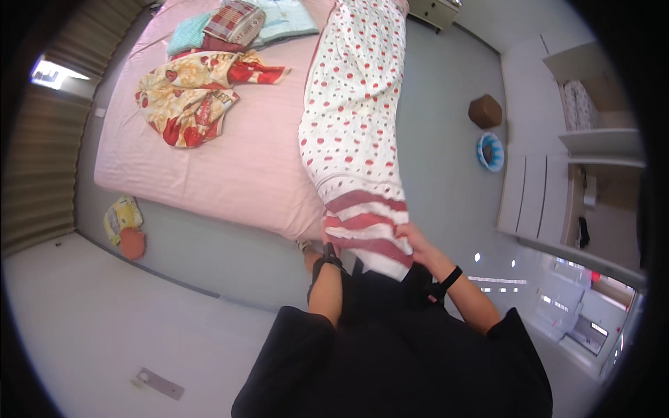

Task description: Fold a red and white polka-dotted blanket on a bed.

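A long white quilt (355, 104) with red and grey dots lies lengthwise along the right side of a bed with a pink sheet (209, 193). Its near end, banded in dark red stripes, hangs past the bed's corner towards my body. My right hand (416, 243) grips the quilt's right edge at the stripes. On the opposite edge, my left hand (330, 244) is mostly hidden by the cloth and its wristband, so its grip cannot be made out. Both wrists wear black bands.
A crumpled red and cream blanket (188, 99) lies on the bed, near folded bedding (235, 23). A brown stool (485, 111) and a blue-white basin (490, 152) stand on the floor at right, before a wardrobe (533, 198). An orange stool (133, 243) is at left.
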Tool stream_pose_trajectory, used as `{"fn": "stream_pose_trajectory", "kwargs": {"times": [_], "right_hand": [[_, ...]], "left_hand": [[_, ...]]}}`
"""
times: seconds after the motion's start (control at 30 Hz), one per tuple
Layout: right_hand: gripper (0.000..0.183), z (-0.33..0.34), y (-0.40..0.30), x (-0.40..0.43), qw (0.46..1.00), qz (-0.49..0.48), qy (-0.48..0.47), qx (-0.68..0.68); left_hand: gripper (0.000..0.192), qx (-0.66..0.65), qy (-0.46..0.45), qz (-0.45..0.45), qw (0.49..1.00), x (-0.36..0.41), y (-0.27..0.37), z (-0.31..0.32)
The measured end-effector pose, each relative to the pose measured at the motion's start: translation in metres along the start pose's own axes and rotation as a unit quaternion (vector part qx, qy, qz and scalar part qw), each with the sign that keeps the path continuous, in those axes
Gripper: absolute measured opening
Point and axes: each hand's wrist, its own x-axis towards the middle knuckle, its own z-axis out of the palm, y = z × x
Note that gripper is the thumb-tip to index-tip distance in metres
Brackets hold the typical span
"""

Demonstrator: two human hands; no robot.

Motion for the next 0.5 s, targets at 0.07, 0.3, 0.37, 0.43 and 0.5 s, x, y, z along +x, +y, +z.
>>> {"fn": "stream_pose_trajectory", "kwargs": {"times": [0.07,0.3,0.37,0.43,0.5], "right_hand": [[0.021,0.019,0.017,0.005,0.997,-0.005,0.01,0.072],[0.031,0.007,0.089,-0.041,0.99,0.067,0.061,0.108],[0.04,0.015,0.119,-0.049,0.99,0.079,0.055,0.103],[0.045,0.041,0.133,-0.063,0.984,0.059,0.054,0.156],[0.042,0.023,0.165,-0.045,0.985,0.044,0.031,0.165]], "left_hand": [[0.053,0.022,-0.026,0.047,0.998,0.009,0.079,-0.034],[0.048,0.21,-0.179,-0.105,0.955,-0.164,0.264,0.108],[0.048,0.258,-0.169,-0.12,0.944,-0.194,0.277,0.082],[0.049,0.301,-0.159,-0.138,0.93,-0.199,0.293,0.047],[0.049,0.391,-0.077,-0.276,0.874,-0.154,0.296,-0.01]]}}
